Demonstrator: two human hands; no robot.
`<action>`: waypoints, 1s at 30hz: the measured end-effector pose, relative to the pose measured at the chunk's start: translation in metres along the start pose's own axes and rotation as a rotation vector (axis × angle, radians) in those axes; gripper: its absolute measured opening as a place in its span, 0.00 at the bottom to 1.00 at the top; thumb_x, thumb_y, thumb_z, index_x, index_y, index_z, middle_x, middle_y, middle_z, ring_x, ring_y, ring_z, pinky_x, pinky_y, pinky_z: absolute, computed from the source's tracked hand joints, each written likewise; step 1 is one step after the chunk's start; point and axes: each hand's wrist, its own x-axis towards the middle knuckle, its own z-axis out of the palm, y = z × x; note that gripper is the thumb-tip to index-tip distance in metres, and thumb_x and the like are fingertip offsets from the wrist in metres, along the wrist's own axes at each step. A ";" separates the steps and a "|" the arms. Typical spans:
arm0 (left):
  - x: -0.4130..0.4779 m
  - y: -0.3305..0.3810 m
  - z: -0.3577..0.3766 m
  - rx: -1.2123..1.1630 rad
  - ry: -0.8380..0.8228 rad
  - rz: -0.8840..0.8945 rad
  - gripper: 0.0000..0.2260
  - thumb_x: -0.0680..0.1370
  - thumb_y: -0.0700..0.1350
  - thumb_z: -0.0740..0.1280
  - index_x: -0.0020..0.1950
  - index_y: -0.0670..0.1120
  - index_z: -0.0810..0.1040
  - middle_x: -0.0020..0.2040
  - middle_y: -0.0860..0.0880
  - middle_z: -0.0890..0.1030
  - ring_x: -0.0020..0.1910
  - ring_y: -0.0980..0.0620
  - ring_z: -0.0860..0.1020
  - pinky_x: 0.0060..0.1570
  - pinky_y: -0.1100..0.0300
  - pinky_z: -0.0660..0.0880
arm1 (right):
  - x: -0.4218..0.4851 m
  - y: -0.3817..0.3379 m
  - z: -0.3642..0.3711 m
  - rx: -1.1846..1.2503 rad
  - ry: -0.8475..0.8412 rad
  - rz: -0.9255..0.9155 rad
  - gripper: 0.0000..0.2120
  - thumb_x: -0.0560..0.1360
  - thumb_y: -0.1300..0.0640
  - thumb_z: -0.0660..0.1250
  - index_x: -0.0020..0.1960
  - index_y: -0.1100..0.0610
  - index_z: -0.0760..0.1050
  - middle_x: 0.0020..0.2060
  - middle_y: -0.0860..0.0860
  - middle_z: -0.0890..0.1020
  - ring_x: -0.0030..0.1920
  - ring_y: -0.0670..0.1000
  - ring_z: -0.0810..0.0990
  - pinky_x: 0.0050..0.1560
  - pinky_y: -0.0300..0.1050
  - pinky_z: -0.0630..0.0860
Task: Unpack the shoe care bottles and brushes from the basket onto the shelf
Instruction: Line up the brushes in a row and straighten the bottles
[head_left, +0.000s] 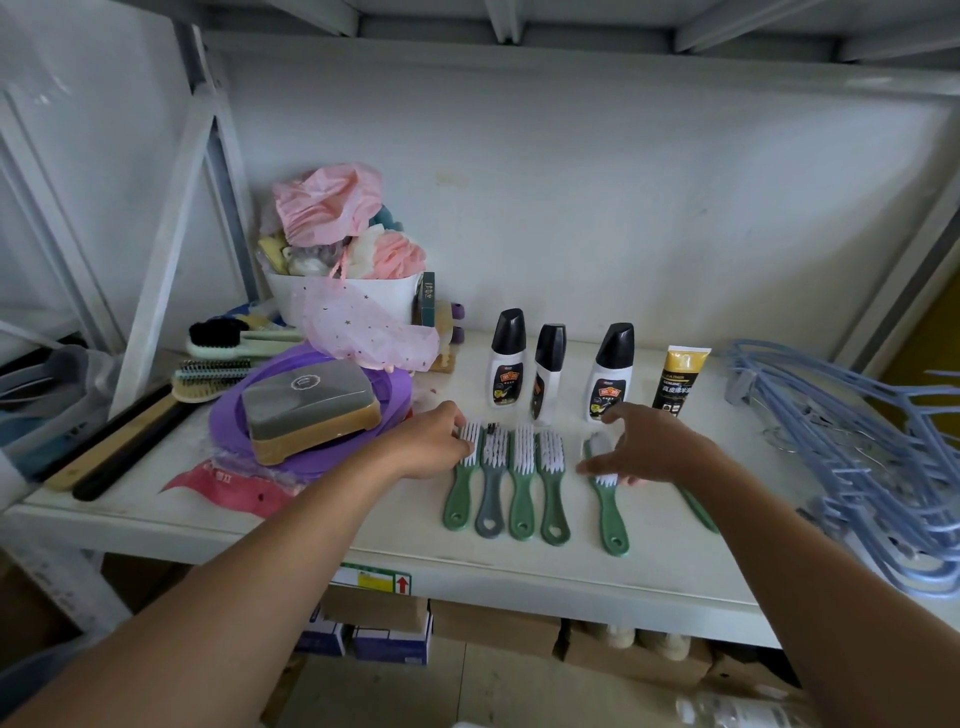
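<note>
White metal shelf (363, 525): three white bottles with black caps (548, 366) upright mid-shelf; green and grey plastic brushes (506, 478) in row near front edge. Left hand (434, 441) at leftmost brush head, grip unclear; right hand (644, 441) spread open over separate green brush (605, 493).

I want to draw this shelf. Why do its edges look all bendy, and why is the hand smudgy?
Head view: the wide-angle lens bows the shelf edge and wall; the right hand is motion-blurred over a green brush; light is soft.

both hands on shelf (519, 566) – left hand (431, 447), right hand (649, 447) touching brushes (522, 478)
</note>
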 end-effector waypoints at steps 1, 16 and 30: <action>0.000 0.000 0.000 0.000 -0.001 -0.001 0.19 0.81 0.51 0.64 0.70 0.49 0.68 0.65 0.47 0.77 0.59 0.47 0.77 0.61 0.49 0.76 | -0.001 0.001 -0.001 0.005 -0.028 -0.019 0.43 0.63 0.41 0.80 0.73 0.54 0.67 0.46 0.49 0.82 0.34 0.45 0.85 0.48 0.44 0.81; 0.002 -0.001 0.001 0.025 0.001 -0.002 0.21 0.81 0.53 0.64 0.72 0.49 0.68 0.68 0.47 0.76 0.63 0.47 0.75 0.64 0.49 0.75 | 0.010 0.017 0.010 0.019 -0.078 -0.151 0.42 0.68 0.50 0.79 0.77 0.51 0.64 0.69 0.46 0.76 0.54 0.46 0.79 0.61 0.45 0.75; 0.006 -0.004 0.002 0.020 0.007 0.001 0.21 0.80 0.53 0.64 0.71 0.50 0.68 0.67 0.46 0.76 0.63 0.47 0.75 0.65 0.50 0.74 | 0.013 0.009 0.018 0.033 -0.026 -0.182 0.39 0.70 0.51 0.78 0.76 0.54 0.65 0.68 0.47 0.76 0.54 0.48 0.79 0.64 0.53 0.76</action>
